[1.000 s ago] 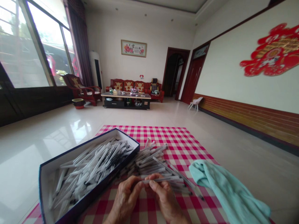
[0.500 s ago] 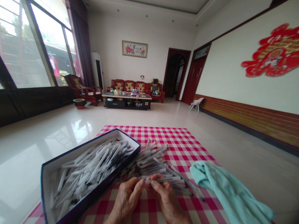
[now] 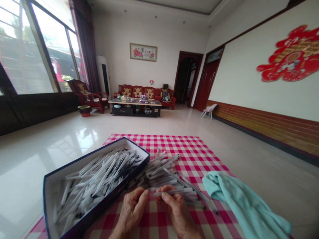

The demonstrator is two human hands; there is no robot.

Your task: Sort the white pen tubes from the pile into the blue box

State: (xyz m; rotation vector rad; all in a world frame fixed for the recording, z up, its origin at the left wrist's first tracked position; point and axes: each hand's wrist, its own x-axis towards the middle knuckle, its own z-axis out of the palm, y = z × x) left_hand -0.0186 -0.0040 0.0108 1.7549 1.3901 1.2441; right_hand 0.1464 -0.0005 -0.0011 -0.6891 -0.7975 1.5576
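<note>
A translucent white pen (image 3: 180, 191) lies nearly level in my right hand (image 3: 177, 209), pinched between thumb and fingers, with one end pointing left. Just left of that end is my left hand (image 3: 132, 206), its thumb pressed against curled fingers; anything small inside them is hidden. Beyond both hands, a loose pile of similar pens (image 3: 161, 171), some with dark ends, spreads over the checked cloth. To the left stands a shallow box (image 3: 82, 158) with a dark blue edge, holding many more pens (image 3: 104, 176) and dark thin parts.
A pink-and-white checked tablecloth (image 3: 184, 146) covers the table. At its right side lies a crumpled mint-green cloth (image 3: 245, 200). Across the tiled floor are a low table (image 3: 136, 111), a red wooden sofa (image 3: 157, 92), an armchair (image 3: 86, 94) and a small chair (image 3: 209, 110).
My left hand has moved slightly left, away from the pen's end. My right hand keeps hold of the pen in almost the same place.
</note>
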